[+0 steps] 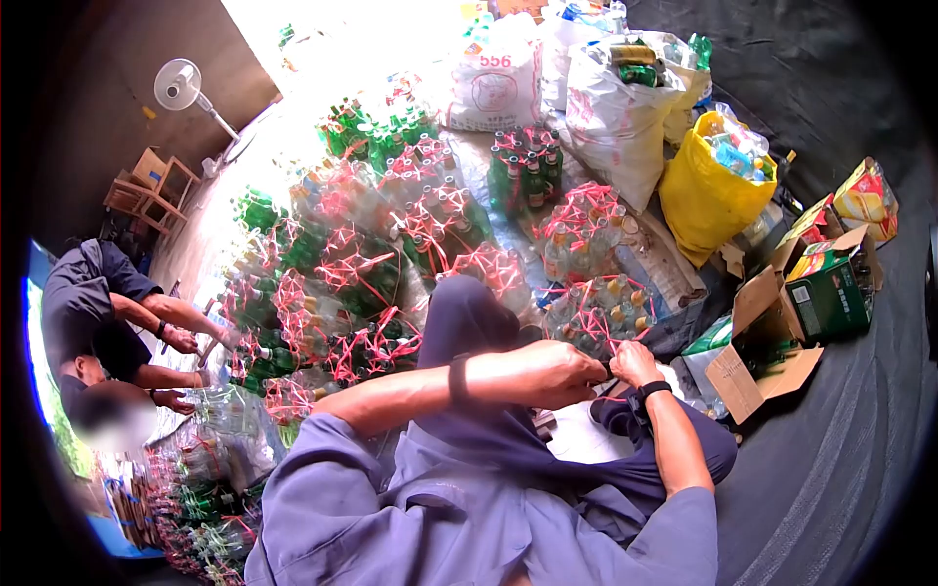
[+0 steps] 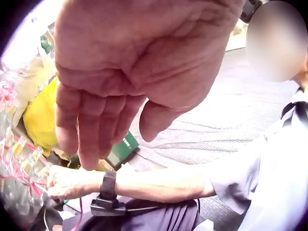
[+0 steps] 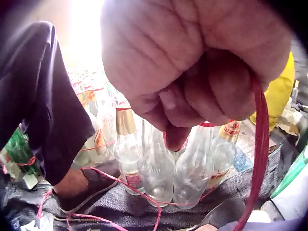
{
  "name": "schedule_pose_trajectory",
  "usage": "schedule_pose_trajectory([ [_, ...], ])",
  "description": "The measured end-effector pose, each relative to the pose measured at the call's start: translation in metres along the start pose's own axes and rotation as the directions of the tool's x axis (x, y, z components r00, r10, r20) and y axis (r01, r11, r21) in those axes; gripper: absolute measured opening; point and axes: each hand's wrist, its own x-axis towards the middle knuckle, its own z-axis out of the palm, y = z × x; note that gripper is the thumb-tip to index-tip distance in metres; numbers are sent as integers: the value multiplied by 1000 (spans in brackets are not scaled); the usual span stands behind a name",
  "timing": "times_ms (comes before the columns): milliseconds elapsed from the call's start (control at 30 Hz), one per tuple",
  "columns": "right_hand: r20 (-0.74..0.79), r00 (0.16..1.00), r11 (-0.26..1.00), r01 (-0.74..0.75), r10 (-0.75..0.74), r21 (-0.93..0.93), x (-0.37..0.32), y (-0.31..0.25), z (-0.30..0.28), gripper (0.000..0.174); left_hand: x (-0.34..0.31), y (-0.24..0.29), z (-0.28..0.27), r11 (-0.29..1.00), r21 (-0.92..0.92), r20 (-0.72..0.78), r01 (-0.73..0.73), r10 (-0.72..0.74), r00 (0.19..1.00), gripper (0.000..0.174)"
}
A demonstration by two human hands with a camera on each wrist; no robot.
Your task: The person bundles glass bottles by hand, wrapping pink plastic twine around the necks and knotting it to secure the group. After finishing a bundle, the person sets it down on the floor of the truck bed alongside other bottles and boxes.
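Observation:
My right hand (image 1: 635, 363) (image 2: 72, 183) (image 3: 192, 62) has its fingers curled round a red plastic string (image 3: 260, 144), which hangs down from the fist in the right wrist view. Just below that fist stand clear glass bottles (image 3: 156, 168) side by side, with more string low around them. My left hand (image 1: 564, 375) (image 2: 139, 62) reaches in beside the right one; its fingers are loosely straight, the thumb apart, and no held thing shows in the left wrist view. In the head view both hands are at the near edge of a bottle bundle (image 1: 593, 317).
Many tied bottle bundles (image 1: 357, 278) cover the floor ahead. White sacks (image 1: 616, 117), a yellow sack (image 1: 708, 195) and open cartons (image 1: 747, 376) stand to the right. At the left another person (image 1: 78, 303) sits bent over bottles; a fan (image 1: 179, 85) stands behind.

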Motion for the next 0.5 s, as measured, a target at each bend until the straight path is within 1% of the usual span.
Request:
schedule_pose_trajectory([
  [33,-7,1000,1000,14,-14,-2,0,0,1,26,-3,5,-12,1000,3,-1,18,-18,1000,26],
  [100,12,999,999,30,-29,-28,2,1,4,26,-7,8,-26,998,52,-110,-34,39,993,25],
  [133,5,1000,999,31,-31,-26,2,2,7,26,-5,10,-31,999,36,-138,0,5,990,22],
  [167,-1,999,999,32,-32,-26,2,1,8,27,-1,7,-33,991,76,-103,113,-105,989,21],
  [200,1,999,999,35,-35,-29,2,-2,5,27,3,2,-32,990,74,-124,123,-114,986,21],
  [233,-4,999,999,35,-35,-33,2,-3,3,27,8,-7,-30,989,71,-142,132,-121,982,22],
  [300,-19,1000,1000,18,-19,-12,-2,-5,-2,26,22,-42,-13,997,-24,-187,74,-77,979,24],
  [367,-48,999,1000,7,-6,24,0,4,3,25,37,-80,9,993,-59,-211,99,-109,971,28],
  [433,-95,995,997,5,3,83,2,13,8,25,47,-104,31,962,-173,-165,212,-241,956,29],
  [467,-66,998,993,25,-17,114,0,13,1,24,51,-108,38,953,-80,-123,292,-300,946,31],
  [500,-73,997,992,32,-24,121,3,17,5,24,55,-119,49,951,10,-91,308,-306,948,30],
])
